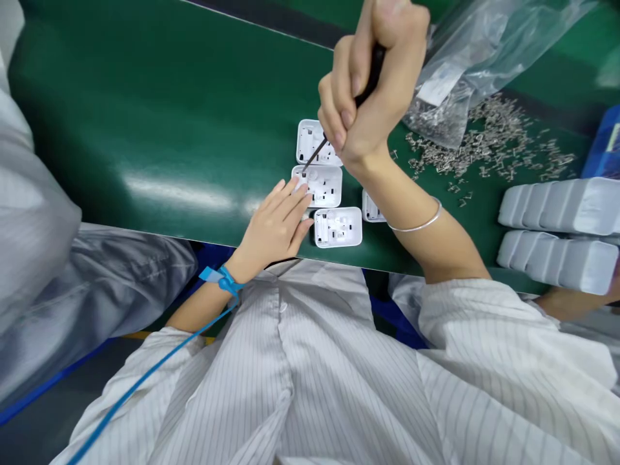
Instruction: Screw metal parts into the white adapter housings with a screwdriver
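Note:
My right hand (368, 84) is wrapped round the black handle of a screwdriver (317, 154), whose thin shaft slants down and left. Its tip meets the upper left part of a white plastic housing (327, 187), the middle one in a column. Fingers extended, my left hand (278, 223) rests over that housing's left edge. Another white housing (310, 139) lies just beyond it, partly behind my right hand. Nearer to me is a third white housing (339, 227), its moulded inside facing up. My right forearm partly hides one more housing (372, 208).
Small metal parts (498, 139) lie scattered at the right beside a clear plastic bag (455, 84). Two rows of stacked white housings (557, 206) stand at the right edge, near a blue box (603, 145). A blue wrist strap cord (159, 361) trails from my left wrist. People sit on both sides.

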A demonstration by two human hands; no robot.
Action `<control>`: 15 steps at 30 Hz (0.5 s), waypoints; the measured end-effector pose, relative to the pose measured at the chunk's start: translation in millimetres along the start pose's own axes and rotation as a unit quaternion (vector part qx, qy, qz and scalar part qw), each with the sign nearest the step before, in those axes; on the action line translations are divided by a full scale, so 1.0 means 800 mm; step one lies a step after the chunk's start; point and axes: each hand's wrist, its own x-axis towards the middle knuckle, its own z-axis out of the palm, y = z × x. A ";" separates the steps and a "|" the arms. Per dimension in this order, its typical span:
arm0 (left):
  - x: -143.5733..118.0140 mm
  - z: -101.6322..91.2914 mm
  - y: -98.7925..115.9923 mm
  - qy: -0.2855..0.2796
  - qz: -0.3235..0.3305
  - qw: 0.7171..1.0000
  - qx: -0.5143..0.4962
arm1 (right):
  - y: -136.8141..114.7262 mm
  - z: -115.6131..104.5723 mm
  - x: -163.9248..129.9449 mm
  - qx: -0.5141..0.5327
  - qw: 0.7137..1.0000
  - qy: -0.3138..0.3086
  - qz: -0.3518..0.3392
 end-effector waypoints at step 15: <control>0.001 -0.006 0.000 0.013 0.014 1.000 -0.007 | 0.028 0.016 -0.020 0.053 0.988 -0.136 -0.058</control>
